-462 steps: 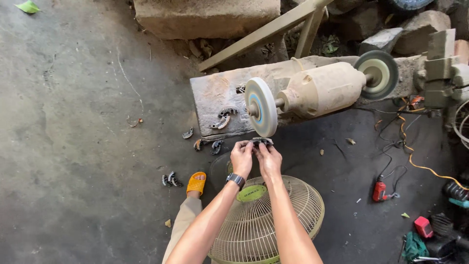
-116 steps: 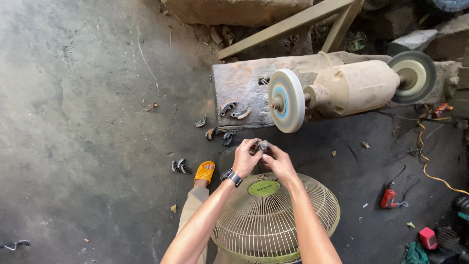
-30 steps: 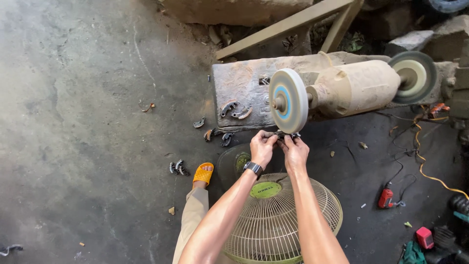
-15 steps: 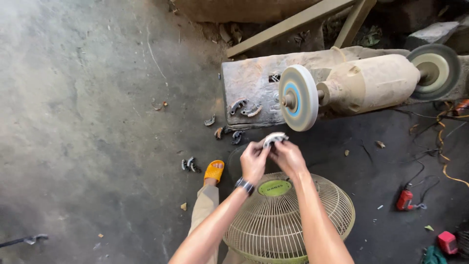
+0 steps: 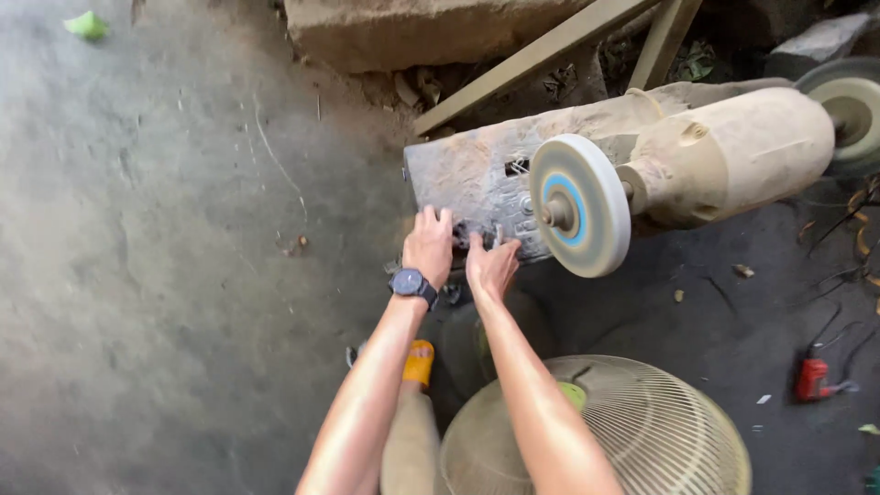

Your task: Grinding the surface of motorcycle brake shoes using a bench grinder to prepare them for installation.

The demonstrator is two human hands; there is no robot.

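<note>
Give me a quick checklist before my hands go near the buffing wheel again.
1. Left hand away from the buffing wheel: ok, it rests on the grey block, well to the side of the wheel.
2. Right hand away from the wheel: ok, but it is the closer one, just beside the rim.
3. Grip on a small metal part: cannot tell, the fingers cover the pieces on the block.
4. Wheel spinning or stopped: cannot tell from one picture.
5. Wristwatch away from the wheel: ok.
6. Fan guard away from the wheel: ok, it lies lower, by the forearms.
</note>
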